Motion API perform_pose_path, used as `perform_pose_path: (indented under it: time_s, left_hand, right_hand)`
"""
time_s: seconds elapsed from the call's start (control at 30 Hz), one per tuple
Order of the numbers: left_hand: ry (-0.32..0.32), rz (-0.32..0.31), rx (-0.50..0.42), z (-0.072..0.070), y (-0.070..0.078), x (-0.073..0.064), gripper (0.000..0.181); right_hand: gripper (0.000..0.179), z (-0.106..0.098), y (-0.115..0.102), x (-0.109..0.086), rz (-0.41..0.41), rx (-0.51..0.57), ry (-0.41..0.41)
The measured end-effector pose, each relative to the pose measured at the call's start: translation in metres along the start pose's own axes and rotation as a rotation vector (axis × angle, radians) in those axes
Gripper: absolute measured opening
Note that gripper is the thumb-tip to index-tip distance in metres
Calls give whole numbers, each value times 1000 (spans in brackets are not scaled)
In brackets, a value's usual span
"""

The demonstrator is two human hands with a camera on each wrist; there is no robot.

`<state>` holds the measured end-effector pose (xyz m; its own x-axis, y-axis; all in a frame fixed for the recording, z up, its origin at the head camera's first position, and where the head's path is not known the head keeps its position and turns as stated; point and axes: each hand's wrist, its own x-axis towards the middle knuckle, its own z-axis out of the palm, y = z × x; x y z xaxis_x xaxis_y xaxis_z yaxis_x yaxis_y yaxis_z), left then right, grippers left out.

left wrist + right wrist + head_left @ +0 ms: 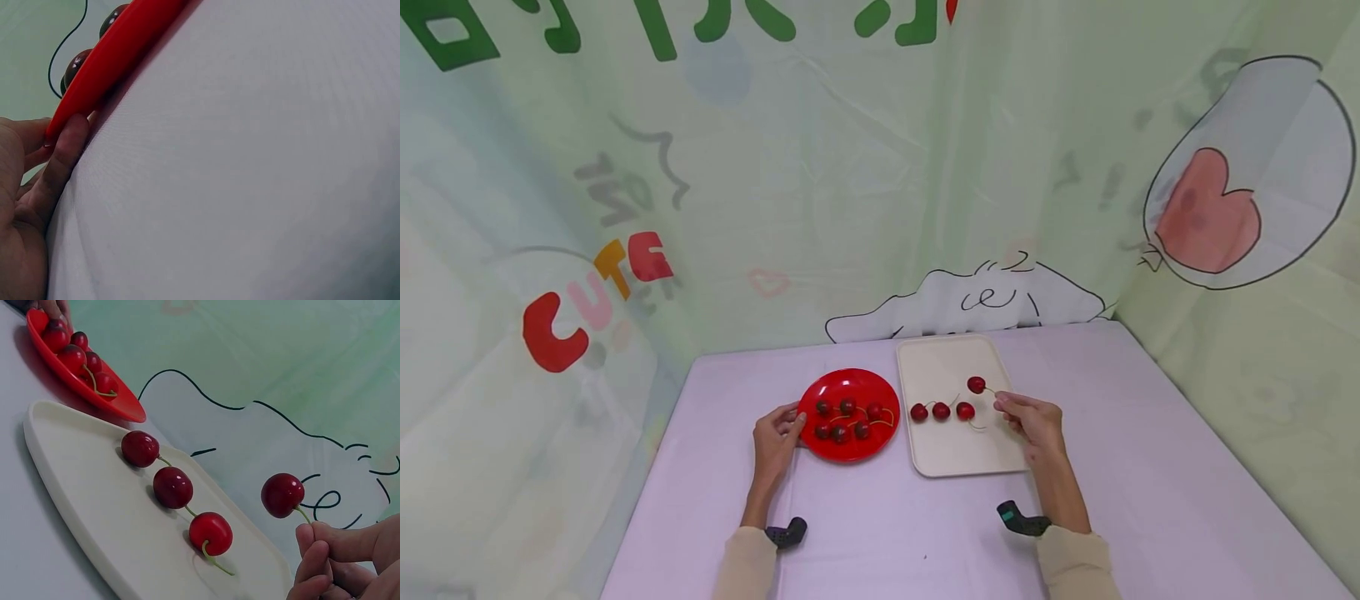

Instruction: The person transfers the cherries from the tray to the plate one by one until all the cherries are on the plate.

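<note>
I'm pinching a cherry [282, 495] by its stem [303, 515] with my right hand [1033, 419], above the right half of the cream tray [951, 358]. My left hand [775, 437] is gripping the left rim of the red plate [850, 382]. Three cherries [942, 411] are lying in a left-to-right row on the tray, six are sitting on the plate, and mine isn't yet resting anywhere. Its long axis is following the stem, fruit pointing left and far.
</note>
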<state>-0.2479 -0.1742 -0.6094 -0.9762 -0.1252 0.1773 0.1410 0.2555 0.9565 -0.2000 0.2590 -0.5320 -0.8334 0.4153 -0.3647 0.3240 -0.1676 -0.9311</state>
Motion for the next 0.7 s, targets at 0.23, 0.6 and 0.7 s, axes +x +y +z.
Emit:
perform_pose_path:
  time_s: [0.23,0.6,0.7]
  left_hand:
    - [-4,4,4,-2,2,0,35]
    - [-9,-1,14,-2,5,-1,34]
    - [-9,-3,6,-2,5,-1,33]
  right_hand:
    - [25,12,-1,-1,-31,-33,-70]
    - [15,20,-5,-4,-41,1,-114]
    - [17,22,-6,-3,-25,2,-117]
